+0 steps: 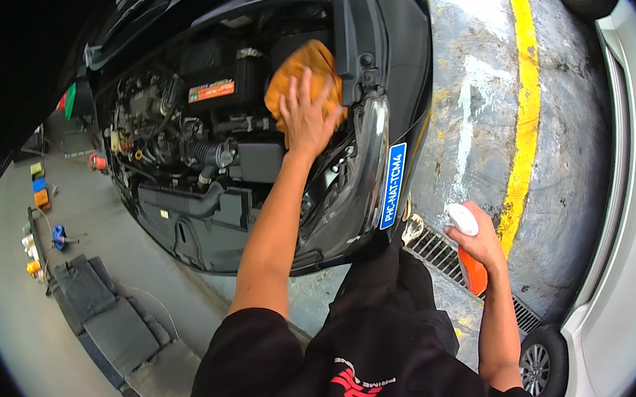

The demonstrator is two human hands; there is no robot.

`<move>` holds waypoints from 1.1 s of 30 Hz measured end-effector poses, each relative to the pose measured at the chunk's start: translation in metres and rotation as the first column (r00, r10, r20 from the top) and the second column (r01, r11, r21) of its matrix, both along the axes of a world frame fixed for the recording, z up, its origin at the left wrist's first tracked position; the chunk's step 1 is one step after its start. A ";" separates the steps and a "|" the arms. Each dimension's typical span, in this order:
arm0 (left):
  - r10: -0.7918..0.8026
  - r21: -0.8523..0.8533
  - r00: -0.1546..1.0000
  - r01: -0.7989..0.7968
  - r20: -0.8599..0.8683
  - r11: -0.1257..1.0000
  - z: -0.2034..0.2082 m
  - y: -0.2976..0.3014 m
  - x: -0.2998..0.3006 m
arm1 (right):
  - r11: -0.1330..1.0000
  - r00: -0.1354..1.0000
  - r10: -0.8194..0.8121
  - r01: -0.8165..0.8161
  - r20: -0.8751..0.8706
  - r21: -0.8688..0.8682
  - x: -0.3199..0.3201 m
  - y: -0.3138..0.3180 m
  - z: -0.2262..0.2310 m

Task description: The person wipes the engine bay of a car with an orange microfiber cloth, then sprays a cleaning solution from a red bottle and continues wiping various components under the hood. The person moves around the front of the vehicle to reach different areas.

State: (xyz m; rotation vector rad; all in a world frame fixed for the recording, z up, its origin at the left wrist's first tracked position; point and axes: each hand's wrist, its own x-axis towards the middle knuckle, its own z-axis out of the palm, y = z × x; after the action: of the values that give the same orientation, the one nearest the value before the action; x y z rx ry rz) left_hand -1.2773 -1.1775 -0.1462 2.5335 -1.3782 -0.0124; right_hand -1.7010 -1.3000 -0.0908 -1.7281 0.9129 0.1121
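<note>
Wet concrete bay, black car's open engine bay (195,134) upper centre: left hand (308,118) spread flat, pressing orange cloth (305,76) onto a cover for wiping contact, right hand (477,240) lower right, grip wrapped round orange-white spray bottle (470,256), parked clear at side.

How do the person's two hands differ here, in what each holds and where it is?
The left hand is stretched forward into the open engine bay, palm down and fingers spread on an orange cloth. The right hand hangs low at the person's side over the drain grate, fingers curled round an orange bottle with a white top. The left arm is extended; the right is bent back. Both are bare, and both things are orange.
</note>
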 end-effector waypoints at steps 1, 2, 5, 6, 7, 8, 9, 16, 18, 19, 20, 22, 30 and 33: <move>-0.022 0.029 0.999 0.023 -0.038 0.999 0.005 0.022 -0.009 | 1.000 1.000 0.001 -0.001 0.006 0.015 0.004 0.000 -0.001; -0.038 0.092 0.994 0.047 -0.098 0.995 0.010 0.038 -0.016 | 1.000 1.000 -0.007 0.007 0.010 0.028 0.006 -0.001 -0.001; 0.170 0.076 0.934 -0.154 -0.315 0.985 0.024 0.066 -0.037 | 0.995 1.000 0.002 -0.003 0.014 0.101 0.014 0.002 -0.003; 0.130 0.009 0.932 -0.135 -0.338 0.991 0.028 0.069 -0.042 | 0.993 0.999 -0.003 0.007 -0.033 0.118 0.016 0.004 -0.003; -0.009 -0.091 0.939 -0.023 -0.344 0.996 0.029 0.066 -0.048 | 0.995 1.000 0.029 -0.027 -0.009 0.099 0.019 0.005 -0.004; -0.146 -0.169 0.926 0.091 -0.347 0.981 0.030 0.063 -0.052 | 0.992 0.998 0.043 -0.047 0.034 0.117 0.022 0.007 -0.003; -0.245 -0.190 0.898 0.186 -0.366 0.964 0.030 0.058 -0.058 | 0.991 0.999 0.045 -0.048 0.028 0.126 0.026 0.008 -0.002; 0.005 0.092 0.904 0.038 -0.428 0.995 0.026 0.031 -0.066 | 0.971 0.969 0.235 -0.230 0.073 -0.067 0.042 0.013 0.018; -0.048 -0.024 0.902 0.042 -0.429 0.999 0.031 0.031 -0.060 | 0.974 0.974 0.225 -0.225 -0.012 0.000 0.042 0.016 0.023; -0.122 -0.072 0.883 0.100 -0.454 0.992 0.036 0.041 -0.058 | 0.976 0.975 0.219 -0.218 0.028 -0.013 0.041 0.018 0.025; -0.067 0.071 0.876 0.115 -0.478 0.991 0.040 0.048 -0.056 | 0.983 0.982 0.184 -0.185 0.048 0.008 0.039 0.020 0.026; -0.001 0.224 0.826 0.155 -0.564 0.962 0.053 0.081 -0.053 | 0.987 0.990 0.132 -0.135 0.047 0.082 0.032 0.024 0.028; 0.130 0.160 0.944 -0.084 -0.304 0.984 0.045 0.195 -0.098 | 0.990 0.990 0.143 -0.143 0.012 -0.021 -0.002 0.032 0.036; 0.141 0.172 0.986 -0.124 -0.093 0.977 0.029 0.210 -0.131 | 0.991 0.992 0.114 -0.118 0.054 0.068 0.005 0.044 0.039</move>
State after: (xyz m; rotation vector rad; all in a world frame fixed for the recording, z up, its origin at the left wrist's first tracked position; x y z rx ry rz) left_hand -1.4081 -0.9671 -0.1170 2.7130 -1.2124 -0.2416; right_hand -1.6963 -1.2561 -0.0521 -1.7098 0.7626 0.1754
